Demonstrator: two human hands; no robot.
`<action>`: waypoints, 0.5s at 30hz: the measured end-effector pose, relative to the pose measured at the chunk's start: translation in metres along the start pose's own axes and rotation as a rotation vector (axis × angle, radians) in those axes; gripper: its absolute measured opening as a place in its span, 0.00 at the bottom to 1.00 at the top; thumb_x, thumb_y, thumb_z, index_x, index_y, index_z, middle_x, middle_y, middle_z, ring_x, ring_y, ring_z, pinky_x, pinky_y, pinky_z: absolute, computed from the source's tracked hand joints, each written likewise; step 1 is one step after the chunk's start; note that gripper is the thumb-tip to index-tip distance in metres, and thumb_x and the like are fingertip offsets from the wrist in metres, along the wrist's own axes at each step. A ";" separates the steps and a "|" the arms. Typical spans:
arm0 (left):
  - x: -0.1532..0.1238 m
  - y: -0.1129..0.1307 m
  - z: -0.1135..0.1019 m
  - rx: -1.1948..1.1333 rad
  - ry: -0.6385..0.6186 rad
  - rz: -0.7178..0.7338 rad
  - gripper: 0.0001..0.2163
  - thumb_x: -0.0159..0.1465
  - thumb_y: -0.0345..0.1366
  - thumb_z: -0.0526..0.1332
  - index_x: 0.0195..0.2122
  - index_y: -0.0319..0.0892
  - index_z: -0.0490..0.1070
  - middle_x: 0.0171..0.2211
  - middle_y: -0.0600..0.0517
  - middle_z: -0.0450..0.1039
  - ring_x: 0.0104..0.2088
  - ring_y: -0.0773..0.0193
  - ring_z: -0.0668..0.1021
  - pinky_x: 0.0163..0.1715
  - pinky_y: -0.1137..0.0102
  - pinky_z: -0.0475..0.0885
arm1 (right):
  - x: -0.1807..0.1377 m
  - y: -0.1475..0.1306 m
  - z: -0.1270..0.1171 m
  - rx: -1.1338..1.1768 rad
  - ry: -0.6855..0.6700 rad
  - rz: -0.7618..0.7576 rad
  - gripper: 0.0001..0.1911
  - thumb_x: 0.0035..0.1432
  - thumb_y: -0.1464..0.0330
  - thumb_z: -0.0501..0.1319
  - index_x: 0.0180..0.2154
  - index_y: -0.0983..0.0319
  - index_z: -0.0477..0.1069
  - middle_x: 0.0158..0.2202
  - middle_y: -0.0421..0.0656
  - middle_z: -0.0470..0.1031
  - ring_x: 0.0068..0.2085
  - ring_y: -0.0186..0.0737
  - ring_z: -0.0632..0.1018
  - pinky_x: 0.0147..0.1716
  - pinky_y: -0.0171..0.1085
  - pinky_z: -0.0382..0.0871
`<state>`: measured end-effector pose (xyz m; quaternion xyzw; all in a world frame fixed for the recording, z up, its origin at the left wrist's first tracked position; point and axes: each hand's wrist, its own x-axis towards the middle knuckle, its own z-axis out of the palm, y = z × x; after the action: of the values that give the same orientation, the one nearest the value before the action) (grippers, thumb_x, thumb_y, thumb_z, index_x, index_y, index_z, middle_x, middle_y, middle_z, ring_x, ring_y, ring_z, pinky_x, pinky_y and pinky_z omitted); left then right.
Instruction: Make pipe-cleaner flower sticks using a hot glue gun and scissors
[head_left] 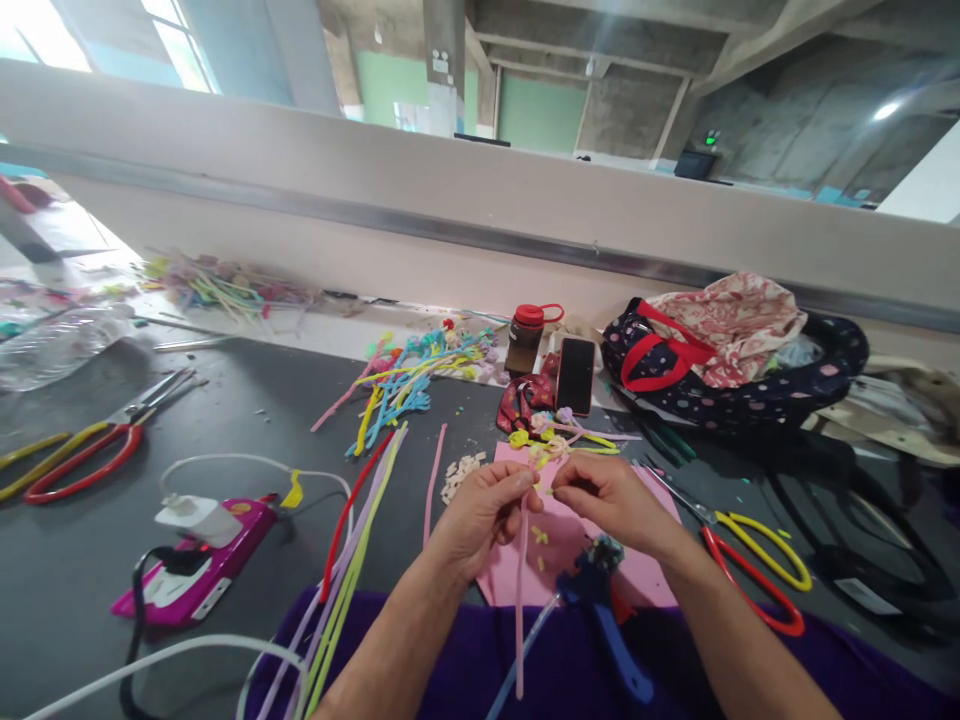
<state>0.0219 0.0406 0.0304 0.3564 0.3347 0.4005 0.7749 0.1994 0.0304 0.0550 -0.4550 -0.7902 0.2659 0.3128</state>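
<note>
My left hand [486, 508] and my right hand [607, 500] meet over a pink sheet [645, 575] on the dark table. Both are pinched on the top of a pink pipe cleaner [519, 590] that hangs down toward my lap. The fingertips nearly touch. A small yellow piece shows between them. Finished pipe-cleaner flowers [551, 432] lie just beyond my hands. A blue pipe-cleaner piece [600, 590] lies below my right wrist.
Red-and-yellow scissors [757, 570] lie right of my hands, another pair [82, 455] far left. Loose pipe cleaners [360, 540], a pink phone on a charger [199, 560], a colourful heap [412, 385], a red-capped jar [526, 338], a black phone [575, 375] and a dotted bag [742, 375] stand around.
</note>
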 end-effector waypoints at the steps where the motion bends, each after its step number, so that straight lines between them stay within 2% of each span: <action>1: 0.000 0.000 0.000 0.001 -0.002 0.000 0.10 0.54 0.39 0.64 0.26 0.36 0.68 0.20 0.54 0.73 0.10 0.80 0.62 0.08 0.81 0.48 | 0.000 -0.002 -0.002 0.026 0.021 0.003 0.08 0.55 0.76 0.58 0.25 0.63 0.69 0.24 0.37 0.68 0.26 0.30 0.68 0.27 0.30 0.60; 5: -0.002 -0.003 0.004 0.000 -0.021 -0.004 0.10 0.54 0.38 0.64 0.25 0.37 0.67 0.21 0.53 0.73 0.11 0.79 0.64 0.09 0.81 0.51 | -0.002 -0.007 -0.004 0.049 0.088 0.001 0.07 0.55 0.75 0.58 0.25 0.63 0.68 0.23 0.37 0.68 0.26 0.31 0.68 0.26 0.30 0.59; 15: -0.003 -0.007 0.006 0.016 -0.031 0.000 0.09 0.55 0.36 0.63 0.25 0.37 0.67 0.19 0.54 0.72 0.11 0.79 0.65 0.09 0.83 0.52 | -0.006 -0.014 0.005 -0.014 0.126 -0.055 0.07 0.53 0.77 0.57 0.25 0.62 0.66 0.24 0.37 0.68 0.27 0.31 0.68 0.28 0.31 0.59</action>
<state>0.0283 0.0333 0.0280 0.3687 0.3259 0.3920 0.7773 0.1907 0.0180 0.0602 -0.4512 -0.7830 0.2223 0.3660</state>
